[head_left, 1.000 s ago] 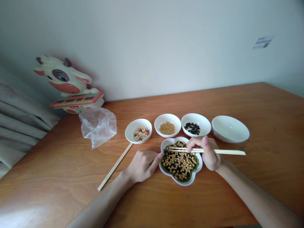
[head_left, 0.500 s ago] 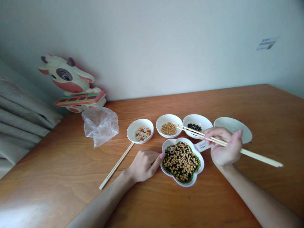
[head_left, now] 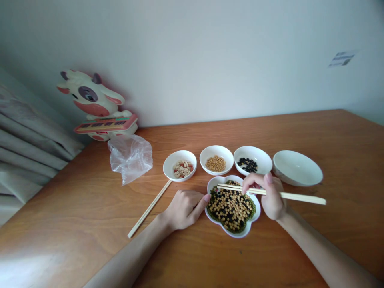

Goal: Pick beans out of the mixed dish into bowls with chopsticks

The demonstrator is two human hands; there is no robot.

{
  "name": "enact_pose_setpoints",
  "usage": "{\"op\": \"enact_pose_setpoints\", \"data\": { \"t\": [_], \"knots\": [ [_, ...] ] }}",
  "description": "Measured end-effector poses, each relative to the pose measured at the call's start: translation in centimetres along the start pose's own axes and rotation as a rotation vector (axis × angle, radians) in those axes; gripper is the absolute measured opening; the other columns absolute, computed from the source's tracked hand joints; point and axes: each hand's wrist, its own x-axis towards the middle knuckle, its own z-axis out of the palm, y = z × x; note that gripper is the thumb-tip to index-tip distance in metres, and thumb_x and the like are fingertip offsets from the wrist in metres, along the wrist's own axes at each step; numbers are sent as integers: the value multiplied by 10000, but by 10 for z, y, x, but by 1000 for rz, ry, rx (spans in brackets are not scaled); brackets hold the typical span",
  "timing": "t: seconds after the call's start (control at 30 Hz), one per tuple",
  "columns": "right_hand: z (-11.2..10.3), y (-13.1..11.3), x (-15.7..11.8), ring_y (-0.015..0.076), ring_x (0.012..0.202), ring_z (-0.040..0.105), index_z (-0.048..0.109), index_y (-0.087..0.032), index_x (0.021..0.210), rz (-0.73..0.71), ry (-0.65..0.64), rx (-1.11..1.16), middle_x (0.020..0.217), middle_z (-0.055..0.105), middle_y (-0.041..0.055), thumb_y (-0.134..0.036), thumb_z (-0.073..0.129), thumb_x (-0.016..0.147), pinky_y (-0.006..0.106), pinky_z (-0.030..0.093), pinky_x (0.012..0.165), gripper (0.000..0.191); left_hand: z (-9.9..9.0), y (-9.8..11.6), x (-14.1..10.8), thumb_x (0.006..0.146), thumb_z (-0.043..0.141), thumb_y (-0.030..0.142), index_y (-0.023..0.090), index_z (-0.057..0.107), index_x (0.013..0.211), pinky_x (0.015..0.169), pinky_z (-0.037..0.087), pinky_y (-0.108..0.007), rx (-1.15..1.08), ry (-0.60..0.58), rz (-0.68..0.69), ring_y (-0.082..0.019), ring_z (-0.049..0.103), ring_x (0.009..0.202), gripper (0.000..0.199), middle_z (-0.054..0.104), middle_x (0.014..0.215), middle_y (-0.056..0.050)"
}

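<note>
Right hand (head_left: 265, 196) clamped on wooden chopsticks (head_left: 303, 196), tips over mixed beans (head_left: 231, 210) in flower-shaped white dish (head_left: 240, 233), left hand (head_left: 184, 210) open on wooden table (head_left: 90, 224), thumb just beside dish, loose chopstick (head_left: 149, 209) nearby

One head-worn camera looks forward and down across the orange-brown wooden desk (head_left: 354, 160). Its wide view (pale smooth wall (head_left: 192, 60) included) sets the bare left hand (head_left: 184, 210) and bare right hand (head_left: 268, 198) low in frame.

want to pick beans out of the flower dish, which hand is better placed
Probably the right hand: it already holds the chopsticks, their tips over the flower-shaped dish. The left hand rests empty on the table at the dish's edge.
</note>
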Motion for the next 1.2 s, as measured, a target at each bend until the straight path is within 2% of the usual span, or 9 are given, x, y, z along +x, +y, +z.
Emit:
{"op": "enact_pose_setpoints", "data": {
  "t": [0.13, 0.33, 0.63, 0.87, 1.2],
  "knots": [
    [4, 0, 1, 195, 576, 557, 715, -225, 712, 9, -42, -22, 639, 654, 44, -630, 155, 1106, 347, 398, 573, 796, 1, -1, 0, 1160, 328, 335, 181, 490, 706, 632, 332, -306, 9, 5, 3, -123, 494, 601, 506, 554, 665, -10],
    [5, 0, 0, 206, 626, 611, 719, -227, 758, 8, -103, -82, 682, 685, 42, -645, 144, 1102, 347, 434, 605, 790, 1, -1, -1, 1161, 323, 338, 181, 515, 703, 626, 342, -304, 17, 9, 7, -128, 495, 595, 521, 570, 660, -20],
    [7, -2, 1, 198, 624, 611, 720, -225, 754, -12, -100, -103, 684, 691, 39, -603, 165, 1121, 347, 436, 615, 765, 0, -1, -1, 1162, 321, 339, 181, 500, 701, 625, 330, -306, 16, 4, 2, -125, 489, 597, 519, 553, 657, -12],
    [7, -1, 1, 193, 606, 590, 725, -220, 727, -8, -79, -86, 668, 684, 46, -639, 131, 1108, 342, 436, 608, 820, 0, 1, 0, 1161, 326, 333, 182, 531, 706, 624, 340, -311, 12, 17, 15, -127, 510, 593, 522, 566, 655, -12],
    [6, 3, 0, 203, 619, 594, 711, -222, 749, 28, -111, -88, 683, 684, 48, -658, 113, 1097, 355, 409, 606, 818, 0, 0, -1, 1160, 324, 328, 186, 466, 710, 641, 321, -310, 1, -1, -1, -128, 488, 608, 492, 544, 666, -8]
  ]
}}
